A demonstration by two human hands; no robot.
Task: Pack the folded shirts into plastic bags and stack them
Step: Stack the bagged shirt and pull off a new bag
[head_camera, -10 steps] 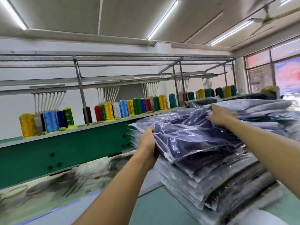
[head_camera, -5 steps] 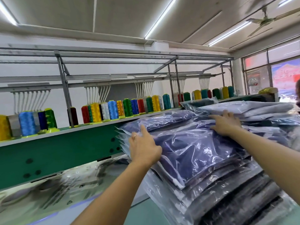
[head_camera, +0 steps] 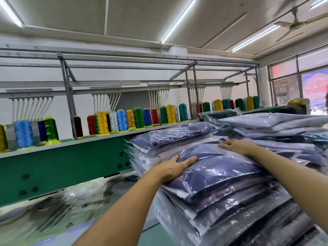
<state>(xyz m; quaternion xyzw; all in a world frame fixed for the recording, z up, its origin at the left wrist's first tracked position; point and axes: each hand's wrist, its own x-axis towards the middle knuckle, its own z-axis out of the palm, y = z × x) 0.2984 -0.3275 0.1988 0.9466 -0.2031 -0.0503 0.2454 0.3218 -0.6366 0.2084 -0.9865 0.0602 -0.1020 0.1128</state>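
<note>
A tall stack of bagged navy shirts (head_camera: pixel 230 206) rises at the right. On top lies a bagged navy shirt (head_camera: pixel 218 167) in clear plastic. My left hand (head_camera: pixel 174 167) rests flat on its near left edge, fingers straight. My right hand (head_camera: pixel 236 145) presses flat on its far end, fingers spread toward the left. Another bagged navy shirt (head_camera: pixel 170 134) lies just behind, at the stack's far left.
A green machine beam (head_camera: pixel 62 166) with a row of coloured thread spools (head_camera: pixel 122 120) runs along the left and back. Loose empty plastic bags (head_camera: pixel 58 208) lie below it. A pile of bagged pale shirts (head_camera: pixel 276 124) sits at the right rear.
The top bagged shirt was carried in gripped by both hands, then laid on the stack. Both hands have let go of it and now lie flat on top.
</note>
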